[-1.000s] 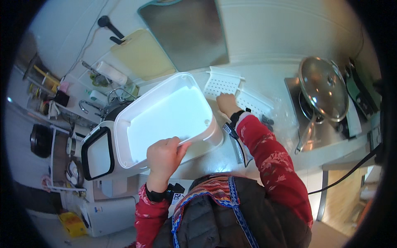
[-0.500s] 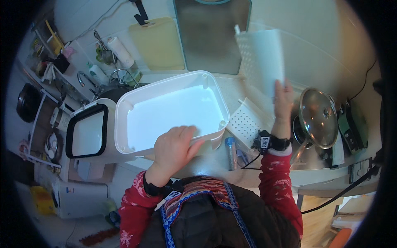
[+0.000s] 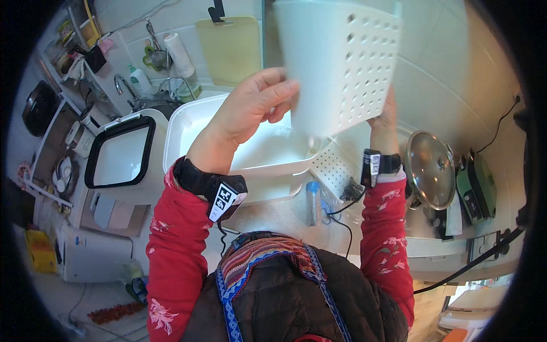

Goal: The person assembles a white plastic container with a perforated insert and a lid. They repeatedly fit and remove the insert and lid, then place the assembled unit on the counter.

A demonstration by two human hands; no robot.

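A white plastic basket [image 3: 336, 68] with round holes in one side is held up, tilted, above the counter. My right hand [image 3: 387, 111] grips it by its lower right; most of those fingers are hidden behind the basket. My left hand [image 3: 256, 102] is at the basket's left side, fingers loosely bent and apart, thumb tip overlapping the wall; whether it touches cannot be made out. Below that hand stands a large white tub [image 3: 239, 174], partly covered by my arm. A white perforated piece [image 3: 336, 168] lies on the counter just right of the tub.
A white bin with a black-rimmed lid [image 3: 121, 153] stands left of the tub, near the sink faucet [image 3: 122, 85]. A clear blue-capped container [image 3: 313, 205] is in front. To the right are a glass-lidded pan [image 3: 430, 171] and a green case [image 3: 481, 188]. A yellow cutting board [image 3: 228, 51] leans behind.
My right hand has brought the basket leftward and nearer, turning its perforated side toward me. My left hand has risen from the tub's near rim to the basket's side.
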